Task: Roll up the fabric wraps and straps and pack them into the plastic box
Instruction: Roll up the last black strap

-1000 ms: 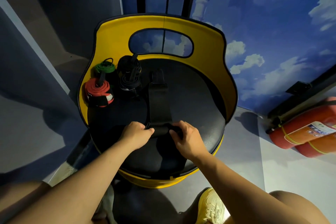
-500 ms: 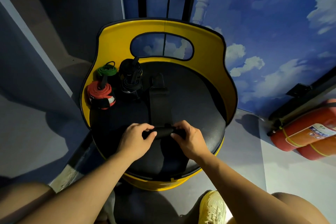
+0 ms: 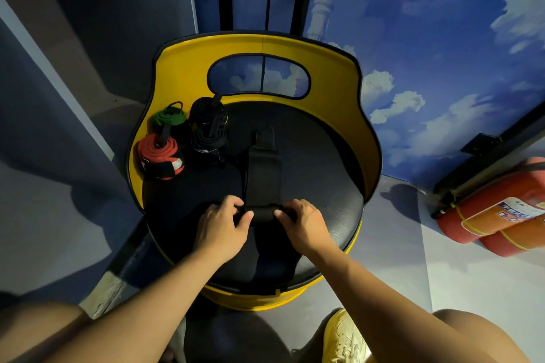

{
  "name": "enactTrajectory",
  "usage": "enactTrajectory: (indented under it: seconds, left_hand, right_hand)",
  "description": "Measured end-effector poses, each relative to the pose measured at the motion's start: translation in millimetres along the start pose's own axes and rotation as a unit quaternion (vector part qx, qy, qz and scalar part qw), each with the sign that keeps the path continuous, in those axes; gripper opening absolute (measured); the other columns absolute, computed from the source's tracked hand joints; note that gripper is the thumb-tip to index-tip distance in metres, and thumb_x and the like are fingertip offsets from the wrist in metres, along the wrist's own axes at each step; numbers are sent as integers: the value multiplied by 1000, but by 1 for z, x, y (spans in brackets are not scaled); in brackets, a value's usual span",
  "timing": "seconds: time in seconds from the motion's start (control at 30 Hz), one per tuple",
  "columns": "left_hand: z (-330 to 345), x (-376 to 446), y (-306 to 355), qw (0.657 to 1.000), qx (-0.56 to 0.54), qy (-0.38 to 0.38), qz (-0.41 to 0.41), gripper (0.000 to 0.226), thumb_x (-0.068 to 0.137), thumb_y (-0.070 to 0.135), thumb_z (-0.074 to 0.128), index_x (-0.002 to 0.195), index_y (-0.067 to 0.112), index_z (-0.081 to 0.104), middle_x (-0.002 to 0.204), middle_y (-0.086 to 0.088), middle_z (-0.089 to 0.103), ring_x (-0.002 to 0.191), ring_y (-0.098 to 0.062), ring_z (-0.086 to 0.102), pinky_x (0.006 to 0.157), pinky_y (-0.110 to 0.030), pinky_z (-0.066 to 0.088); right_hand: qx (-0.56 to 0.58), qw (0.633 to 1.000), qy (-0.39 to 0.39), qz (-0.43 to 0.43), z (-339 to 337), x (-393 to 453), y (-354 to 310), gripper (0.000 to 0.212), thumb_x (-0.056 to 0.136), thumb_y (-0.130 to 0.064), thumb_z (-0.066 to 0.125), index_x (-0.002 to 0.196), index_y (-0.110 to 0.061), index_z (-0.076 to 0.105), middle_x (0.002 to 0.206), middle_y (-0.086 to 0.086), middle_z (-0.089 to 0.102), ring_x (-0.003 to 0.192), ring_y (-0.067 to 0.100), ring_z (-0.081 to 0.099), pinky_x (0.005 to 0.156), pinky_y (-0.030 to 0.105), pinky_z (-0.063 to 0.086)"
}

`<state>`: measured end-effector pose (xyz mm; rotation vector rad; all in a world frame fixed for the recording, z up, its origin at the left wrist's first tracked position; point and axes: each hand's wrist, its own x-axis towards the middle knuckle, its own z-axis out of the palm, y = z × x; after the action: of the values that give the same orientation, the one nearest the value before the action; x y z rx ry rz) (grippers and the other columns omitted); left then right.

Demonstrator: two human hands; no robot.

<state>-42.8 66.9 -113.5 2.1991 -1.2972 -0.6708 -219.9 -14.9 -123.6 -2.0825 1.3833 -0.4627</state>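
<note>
A black fabric strap (image 3: 263, 174) lies flat on the black round seat (image 3: 318, 186) of a yellow chair, running away from me. Its near end is wound into a small roll (image 3: 263, 213). My left hand (image 3: 221, 227) grips the roll's left end and my right hand (image 3: 303, 224) grips its right end, fingers curled over it. Three finished rolls stand at the seat's back left: a red one (image 3: 160, 158), a green one (image 3: 170, 117) and a black one (image 3: 208, 127). No plastic box is in view.
The yellow chair back (image 3: 188, 74) with an oval cutout curves round the seat. Two red fire extinguishers (image 3: 495, 215) lie on the floor at the right. My yellow shoe (image 3: 343, 336) is below the seat. A cloud-painted blue wall stands behind.
Both hands have rolled the strap a little farther away from me, so the roll is thicker and the flat length shorter. The three finished rolls have not moved.
</note>
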Motion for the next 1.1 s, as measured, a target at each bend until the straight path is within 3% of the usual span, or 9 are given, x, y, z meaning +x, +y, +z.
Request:
enactTrajectory:
  seconds: [0.1, 0.2, 0.37, 0.47, 0.6, 0.7, 0.87, 1.0, 1.1]
  left_hand:
    - [-1, 7, 3, 1000, -15, 11, -25, 24, 96, 51, 58, 110, 33, 64, 108, 7, 66, 111, -17, 54, 88, -33, 46]
    - [0, 12, 5, 998, -38, 41, -30, 31, 93, 54, 61, 107, 29, 72, 104, 5, 69, 111, -18, 56, 89, -34, 49]
    - [4, 10, 15, 996, -63, 44, -52, 41, 98, 50, 56, 121, 21, 71, 117, 3, 71, 116, -22, 62, 89, -35, 54]
    - [6, 6, 21, 991, -101, 25, -89, 33, 100, 38, 59, 127, 20, 64, 129, 0, 64, 119, -20, 59, 87, -27, 46]
    - [1, 4, 17, 980, -161, 1, -115, 32, 94, 21, 68, 126, 23, 62, 133, 1, 60, 118, -16, 58, 90, -26, 44]
    - [-4, 4, 13, 979, -172, -18, -107, 33, 93, 13, 69, 123, 23, 62, 119, 5, 59, 106, -10, 54, 83, -22, 42]
    - [-6, -4, 11, 988, -118, -32, -93, 34, 91, 23, 73, 124, 21, 64, 125, 2, 64, 111, -13, 60, 89, -25, 46]
    - [-9, -2, 10, 991, -88, -30, -97, 37, 93, 34, 70, 126, 17, 66, 127, -2, 66, 117, -19, 61, 86, -25, 44]
    - [-13, 5, 11, 993, -66, -33, -96, 36, 96, 40, 65, 123, 16, 69, 119, 0, 69, 110, -19, 63, 82, -25, 43]
  right_hand:
    - [12, 998, 55, -18, 4, 4, -4, 20, 94, -29, 68, 108, -15, 64, 100, 2, 65, 94, 22, 56, 78, 28, 41]
    - [-16, 996, 77, -31, 5, 2, -6, 15, 97, -32, 63, 96, -17, 64, 89, 0, 65, 85, 22, 57, 69, 30, 39]
    - [22, 999, 35, 23, 5, -10, -18, 25, 94, -23, 61, 117, -12, 59, 100, 7, 69, 90, 26, 64, 68, 25, 43]
    - [77, 995, 6, 69, 7, -12, -21, 25, 92, -12, 60, 117, -10, 53, 104, 11, 70, 97, 30, 66, 78, 34, 52]
    - [145, 983, -15, 109, 3, -9, -15, 35, 91, -11, 68, 124, -14, 56, 114, 1, 69, 106, 17, 66, 88, 22, 52]
    - [148, 984, -40, 90, -1, -13, -12, 40, 88, -5, 71, 123, -14, 56, 111, -6, 67, 103, 10, 64, 81, 7, 48]
    - [102, 992, -39, 67, -4, -16, -9, 40, 84, -2, 73, 119, -14, 59, 104, -7, 65, 96, 11, 62, 71, 1, 43]
    - [60, 996, -48, 46, -6, -13, -8, 43, 89, -13, 73, 130, -15, 60, 121, 2, 65, 107, 15, 62, 85, 14, 43]
    - [24, 998, -55, 22, -7, -7, -9, 45, 96, -21, 67, 138, -11, 57, 129, 6, 58, 114, 20, 59, 89, 13, 38]
